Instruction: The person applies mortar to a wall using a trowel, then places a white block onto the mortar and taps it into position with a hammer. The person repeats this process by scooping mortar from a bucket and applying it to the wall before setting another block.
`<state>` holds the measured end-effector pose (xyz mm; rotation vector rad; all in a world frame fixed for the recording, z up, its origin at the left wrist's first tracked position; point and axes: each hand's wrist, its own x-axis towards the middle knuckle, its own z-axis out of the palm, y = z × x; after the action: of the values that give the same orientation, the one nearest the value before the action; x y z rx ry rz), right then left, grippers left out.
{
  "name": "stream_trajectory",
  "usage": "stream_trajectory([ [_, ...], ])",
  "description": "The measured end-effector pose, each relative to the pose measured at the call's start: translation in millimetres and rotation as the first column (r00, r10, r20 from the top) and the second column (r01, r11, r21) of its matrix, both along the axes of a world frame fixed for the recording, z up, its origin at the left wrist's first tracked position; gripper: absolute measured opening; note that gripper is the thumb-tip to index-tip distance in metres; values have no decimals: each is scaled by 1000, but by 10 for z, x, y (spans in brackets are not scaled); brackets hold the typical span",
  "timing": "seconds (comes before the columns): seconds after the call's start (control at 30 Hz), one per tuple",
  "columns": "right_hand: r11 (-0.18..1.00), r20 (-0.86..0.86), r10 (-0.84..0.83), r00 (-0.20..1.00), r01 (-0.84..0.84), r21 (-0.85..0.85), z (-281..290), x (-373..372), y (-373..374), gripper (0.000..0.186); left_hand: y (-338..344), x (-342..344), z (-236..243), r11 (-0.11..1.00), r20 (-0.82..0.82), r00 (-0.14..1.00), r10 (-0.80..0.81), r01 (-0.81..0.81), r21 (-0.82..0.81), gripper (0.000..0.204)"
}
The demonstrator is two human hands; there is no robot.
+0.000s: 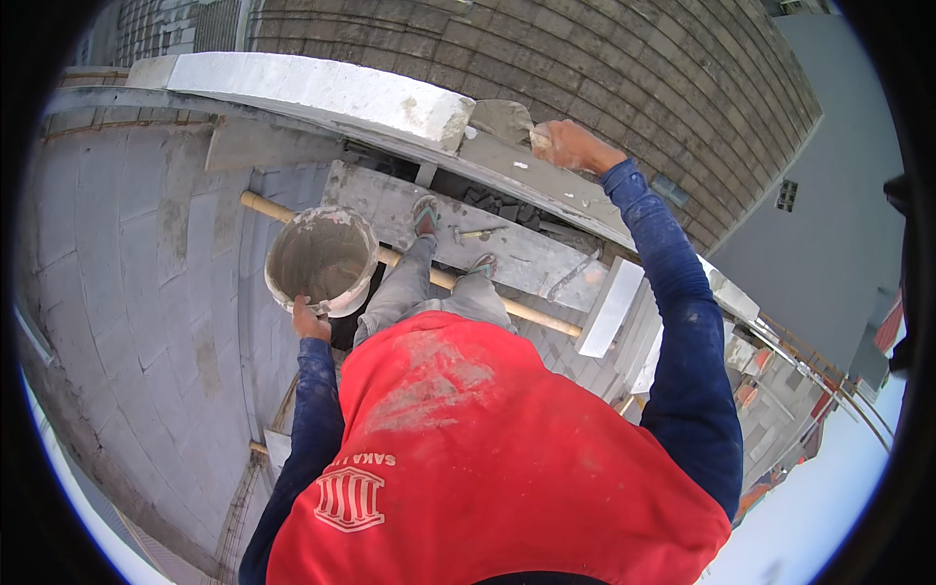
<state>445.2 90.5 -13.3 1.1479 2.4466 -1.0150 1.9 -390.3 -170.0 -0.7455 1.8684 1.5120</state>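
My left hand (310, 319) grips the near rim of a mortar-smeared bucket (300, 249), which hangs beside my left leg. Grey mortar coats its inside and lies at its bottom. Stretched forward and to the right, my right hand (575, 147) is closed round the handle of a trowel (502, 120). The trowel's blade is at the end face of a long white block (322, 90) set on top of the wall. Just to the right of that block, wet grey mortar (546, 177) covers the wall top, with a few white crumbs on it.
I stand on a dusty plank (536, 255) with a hammer (478, 233) and a saw-like tool (573, 275) on it. A bamboo pole (531, 314) crosses beneath. A loose white block (611, 307) stands at the plank's right end. Beyond the wall lies a tiled roof (624, 68).
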Motion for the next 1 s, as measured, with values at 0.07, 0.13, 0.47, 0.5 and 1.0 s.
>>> stream_trajectory([
  [0.07,997,-8,3,1000,-2,77,-29,-8,-164,33,162,72,179,998,-33,997,-65,65,-3,19],
  [0.13,987,19,49,999,-52,151,-75,-56,-292,33,289,130,364,988,-70,987,-145,148,46,17],
  [0.47,907,236,337,912,-381,178,-535,-644,-469,15,699,349,737,951,-111,965,-236,253,176,12],
  [0.5,906,249,348,904,-393,161,-572,-586,-417,16,716,373,738,953,-114,967,-228,246,177,13],
  [1.0,992,-291,-14,957,49,114,998,48,-939,29,862,733,1305,887,-496,791,-358,454,84,8],
])
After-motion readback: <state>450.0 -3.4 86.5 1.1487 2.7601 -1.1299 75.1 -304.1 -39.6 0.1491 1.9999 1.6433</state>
